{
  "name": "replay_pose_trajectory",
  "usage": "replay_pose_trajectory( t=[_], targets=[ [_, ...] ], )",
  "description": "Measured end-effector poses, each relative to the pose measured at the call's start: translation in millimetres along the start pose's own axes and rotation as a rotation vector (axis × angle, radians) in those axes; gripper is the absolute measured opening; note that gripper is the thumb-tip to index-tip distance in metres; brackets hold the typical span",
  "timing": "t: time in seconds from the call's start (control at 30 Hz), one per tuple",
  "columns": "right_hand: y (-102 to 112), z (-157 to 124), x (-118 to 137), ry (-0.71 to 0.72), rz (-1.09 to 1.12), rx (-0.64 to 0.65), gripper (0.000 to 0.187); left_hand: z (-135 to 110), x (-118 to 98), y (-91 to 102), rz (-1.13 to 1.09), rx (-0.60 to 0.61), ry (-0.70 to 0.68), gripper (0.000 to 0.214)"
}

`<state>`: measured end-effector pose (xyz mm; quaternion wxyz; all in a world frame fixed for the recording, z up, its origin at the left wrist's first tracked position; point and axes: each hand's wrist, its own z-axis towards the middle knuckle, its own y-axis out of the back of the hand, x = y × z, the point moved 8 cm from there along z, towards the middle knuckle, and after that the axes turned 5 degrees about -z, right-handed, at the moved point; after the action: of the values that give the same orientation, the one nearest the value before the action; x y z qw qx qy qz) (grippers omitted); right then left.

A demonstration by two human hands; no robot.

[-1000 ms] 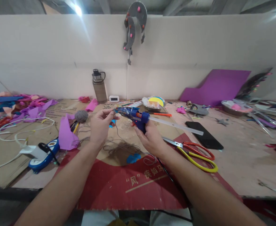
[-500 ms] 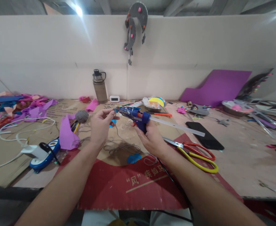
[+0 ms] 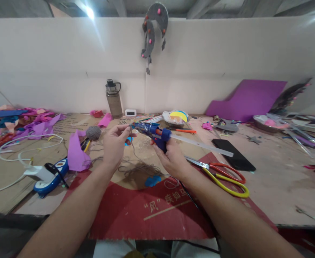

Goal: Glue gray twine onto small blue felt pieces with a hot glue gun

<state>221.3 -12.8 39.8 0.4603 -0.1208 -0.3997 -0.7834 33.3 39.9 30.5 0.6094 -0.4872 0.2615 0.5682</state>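
Cardboard (image 3: pixel 114 211) underlies both hands (image 3: pixel 116 141) (image 3: pixel 173 157), glue gun (image 3: pixel 154 132) (blue) in the right.

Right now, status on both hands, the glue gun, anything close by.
Right hand gripping glue gun. Left hand pinching grey yarn at the gun's front end. Nearby: loose yarn coils below, scissors to the right.

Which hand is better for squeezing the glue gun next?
Probably the right hand: it's wrapped around the handle of the glue gun. The left hand is up by the gun's nozzle, its fingertips seemingly pinching grey yarn, so it looks busy.
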Motion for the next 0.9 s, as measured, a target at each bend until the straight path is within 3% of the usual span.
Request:
replay_pose_trajectory(
  t=[0.33,0.6,0.7,0.77,0.83,0.9],
  targets=[
    [-1,-2,-7,-0.059,0.065,0.017,0.014,1,0,0.1,-0.088,-0.037,0.086,0.02],
    [0,4,-68,-0.51,0.452,-0.024,0.018,7,4,12.7,0.132,-0.067,-0.026,0.009],
    [-4,3,-99,-0.686,0.349,0.055,0.008,4,4,7.9,0.218,-0.026,-0.073,0.01],
    [-5,-1,-115,-0.756,0.163,0.164,0.011,1,3,2.5,0.254,0.014,-0.087,0.011],
    [-3,-4,-124,-0.775,-0.018,0.255,0.019,-2,2,-2.2,0.278,0.046,-0.097,0.012],
    [5,-2,-124,-0.736,-0.163,0.245,0.028,-5,-3,-6.4,0.322,0.072,-0.129,0.011]
  ],
)
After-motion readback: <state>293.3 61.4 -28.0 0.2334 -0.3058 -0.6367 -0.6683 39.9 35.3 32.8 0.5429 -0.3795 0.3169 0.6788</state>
